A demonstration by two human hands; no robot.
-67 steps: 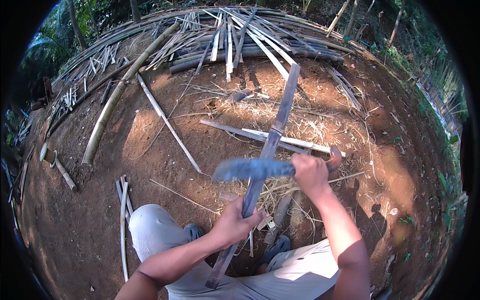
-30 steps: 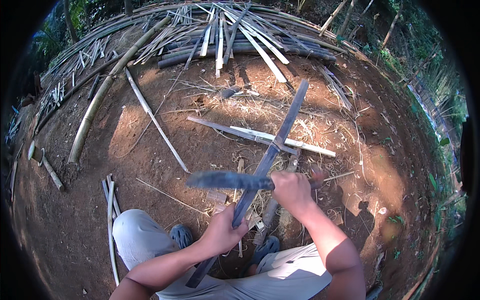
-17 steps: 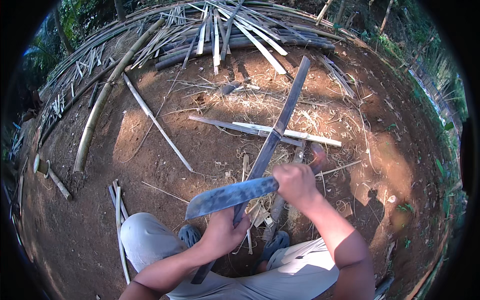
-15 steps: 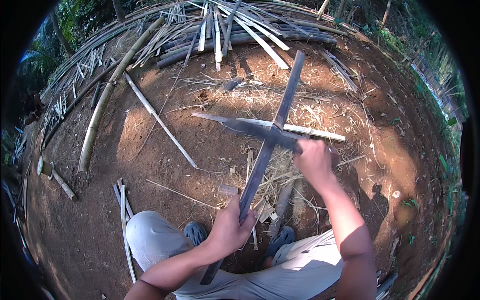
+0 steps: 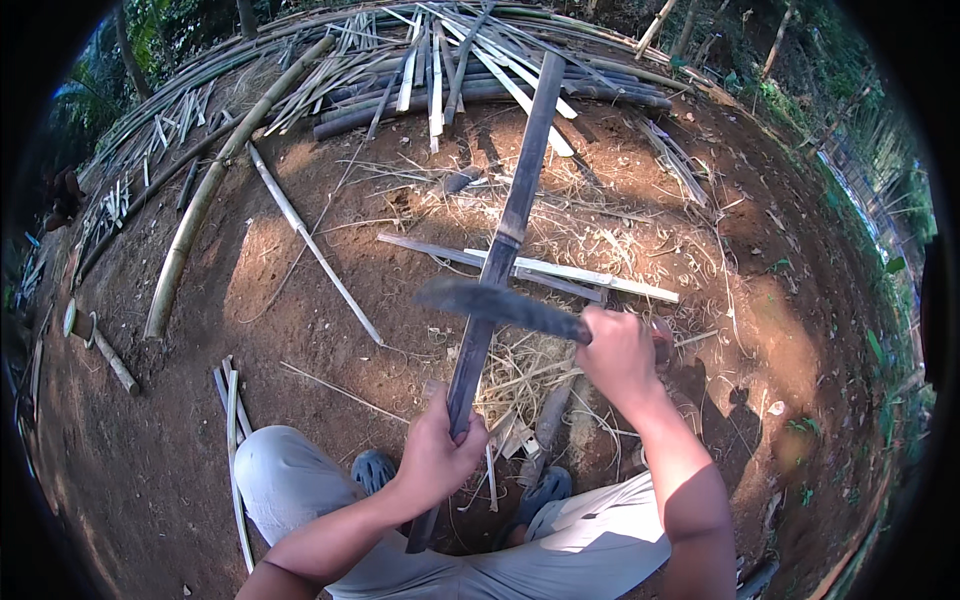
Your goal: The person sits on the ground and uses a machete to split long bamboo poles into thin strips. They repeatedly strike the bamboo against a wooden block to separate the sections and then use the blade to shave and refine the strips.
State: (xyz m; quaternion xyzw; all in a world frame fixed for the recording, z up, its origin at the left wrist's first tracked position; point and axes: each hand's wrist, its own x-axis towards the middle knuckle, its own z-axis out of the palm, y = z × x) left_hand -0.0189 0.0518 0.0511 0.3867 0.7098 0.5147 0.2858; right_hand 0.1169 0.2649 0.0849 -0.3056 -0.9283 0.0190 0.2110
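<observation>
My left hand (image 5: 438, 452) is wrapped round the lower part of a long dark bamboo strip (image 5: 524, 180), which slants up and away from between my knees. In my right hand (image 5: 622, 362) is the handle of a machete, mostly hidden by my fingers. The machete's dark blade (image 5: 500, 303) points left and lies across the strip, above my left hand. From this view I cannot tell whether the blade touches the strip. Beneath them, pale shavings (image 5: 540, 372) lie on the soil, and a pale split strip (image 5: 600, 280) rests farther out.
A heap of split bamboo and poles (image 5: 420, 90) spreads across the far side. One long bamboo pole (image 5: 205, 210) lies at left, with a thinner stick (image 5: 310, 235) beside it. A short stick (image 5: 117, 362) and several strips (image 5: 236, 420) lie near my left knee.
The bamboo strip's far end has swung left and stands more upright. The machete blade has come nearer to me and left, lower along the strip. Both hands keep their grip.
</observation>
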